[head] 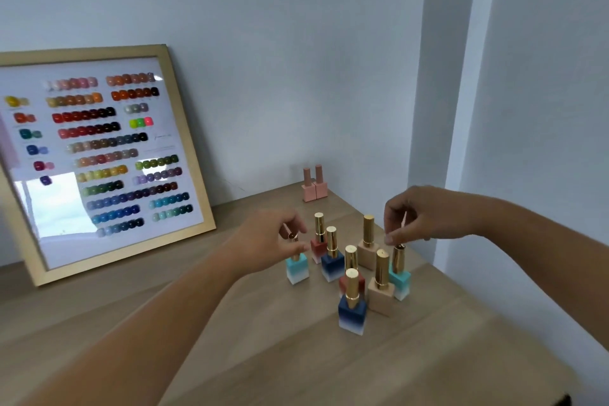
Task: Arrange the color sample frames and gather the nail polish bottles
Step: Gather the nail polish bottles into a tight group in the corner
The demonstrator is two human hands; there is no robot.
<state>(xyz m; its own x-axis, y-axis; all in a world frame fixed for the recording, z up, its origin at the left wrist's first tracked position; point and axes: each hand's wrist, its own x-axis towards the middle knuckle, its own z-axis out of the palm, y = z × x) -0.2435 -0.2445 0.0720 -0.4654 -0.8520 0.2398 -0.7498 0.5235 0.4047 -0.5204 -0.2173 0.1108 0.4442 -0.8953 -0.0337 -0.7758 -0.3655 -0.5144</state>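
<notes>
A gold-framed color sample frame (pixel 99 155) leans against the wall at the left. Several gold-capped nail polish bottles stand clustered on the wooden table (pixel 263 356). My left hand (pixel 267 241) pinches the cap of a turquoise bottle (pixel 297 269) at the cluster's left edge. My right hand (pixel 418 214) pinches the cap of another turquoise bottle (pixel 399 277) on the right. Between them stand a navy bottle (pixel 352 313), a beige bottle (pixel 381 290), a second navy bottle (pixel 332 264), reddish bottles and another beige one (pixel 366 247).
Two pink bottles (pixel 314 186) stand side by side at the table's far corner against the wall. The table's right edge runs close beside the cluster, near a white wall column (pixel 461 109).
</notes>
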